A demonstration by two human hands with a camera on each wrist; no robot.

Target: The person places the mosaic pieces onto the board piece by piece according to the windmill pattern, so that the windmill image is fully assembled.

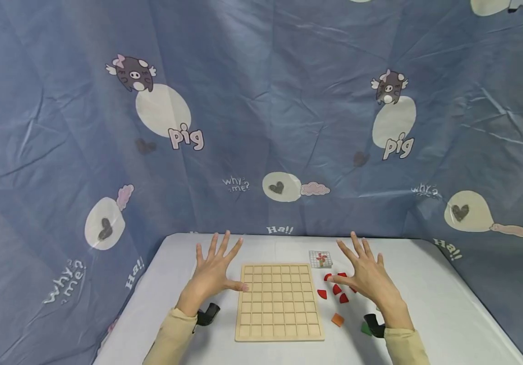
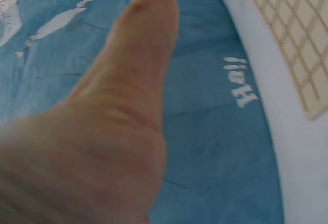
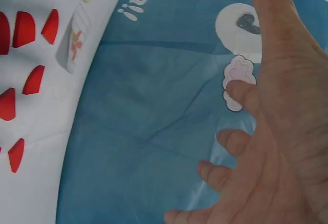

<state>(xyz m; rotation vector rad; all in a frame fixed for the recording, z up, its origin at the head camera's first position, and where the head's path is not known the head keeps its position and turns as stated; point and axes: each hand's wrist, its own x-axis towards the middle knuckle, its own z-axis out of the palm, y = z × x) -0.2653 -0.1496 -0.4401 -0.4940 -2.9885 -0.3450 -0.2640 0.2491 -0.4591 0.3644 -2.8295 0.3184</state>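
Observation:
Both hands are raised over the white table with fingers spread wide, holding nothing. The left hand (image 1: 211, 274) is at the left side of a pale wooden grid board (image 1: 279, 306), its thumb overlapping the board's edge in the head view. On the other side, the right hand (image 1: 371, 276) hovers over several red quarter-round pieces (image 1: 344, 298), its thumb pointing left across them. In the right wrist view the red pieces (image 3: 34, 80) lie scattered on the table, away from the fingers (image 3: 236, 142). The left wrist view shows mostly the thumb (image 2: 138, 55) and a corner of the board (image 2: 302, 44).
A small card with a red flower picture (image 1: 320, 259) lies behind the board's right corner. An orange square piece (image 1: 338, 319) and a green piece (image 1: 366, 328) lie right of the board. Blue printed cloth (image 1: 261, 126) hangs behind the white table (image 1: 215, 350).

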